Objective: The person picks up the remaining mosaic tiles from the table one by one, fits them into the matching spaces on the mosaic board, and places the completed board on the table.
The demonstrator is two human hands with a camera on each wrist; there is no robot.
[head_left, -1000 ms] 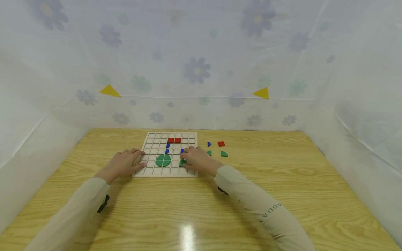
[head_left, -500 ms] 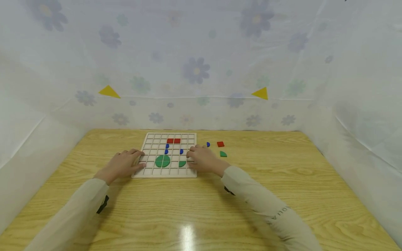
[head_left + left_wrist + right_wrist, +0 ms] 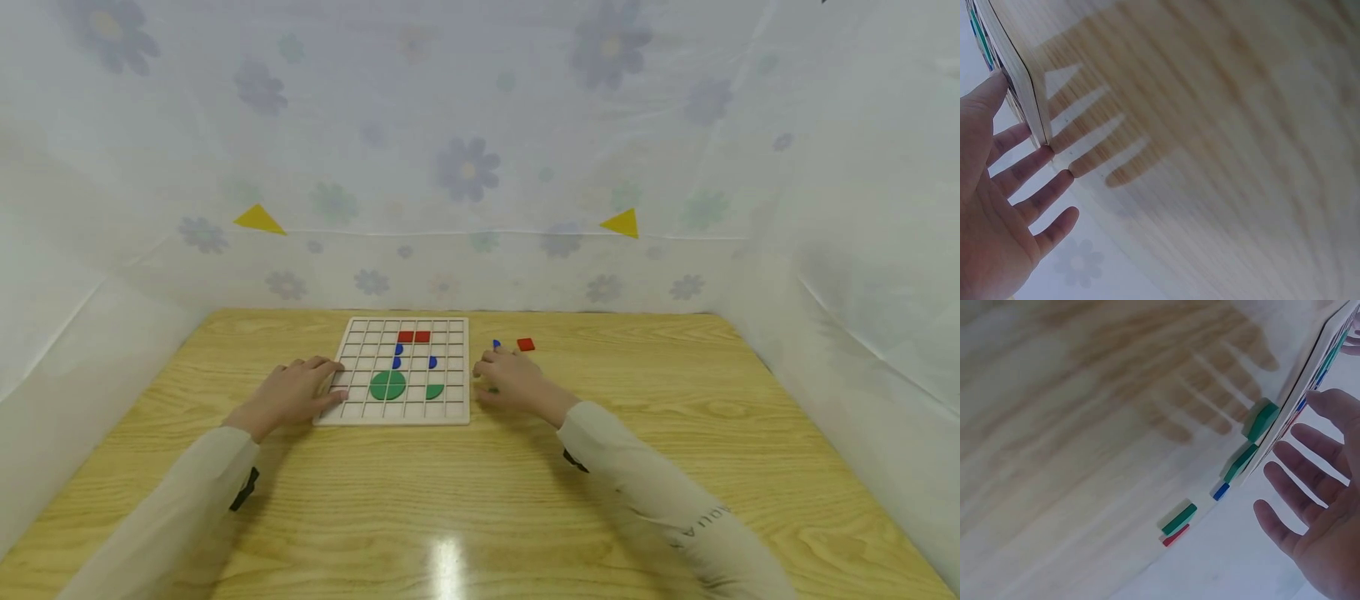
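Observation:
A pale square board with a dark grid (image 3: 365, 362) lies on the table in the head view. My left hand (image 3: 294, 387) rests at its left edge; in the left wrist view the thumb and straight fingertips touch the board's rim (image 3: 1022, 81). On the board are two red squares (image 3: 414, 337), several blue half-discs (image 3: 432, 362), a green disc of quarter pieces (image 3: 387, 385) and one separate green quarter piece (image 3: 434, 391). My right hand (image 3: 517, 382) hovers just right of the board, fingers loosely spread, over loose green quarter pieces (image 3: 1262, 420), holding nothing visible.
A loose blue half-disc (image 3: 496, 343) and a red square (image 3: 526, 344) lie beyond my right hand. The wood-grain table (image 3: 450, 483) is bordered by white flowered cloth walls (image 3: 480, 267) with two yellow triangles (image 3: 621, 223) on the back one.
My right hand has moved right, off the board to the loose pieces beside it, uncovering a blue half-disc and a green quarter piece on the grid. The left hand stays put.

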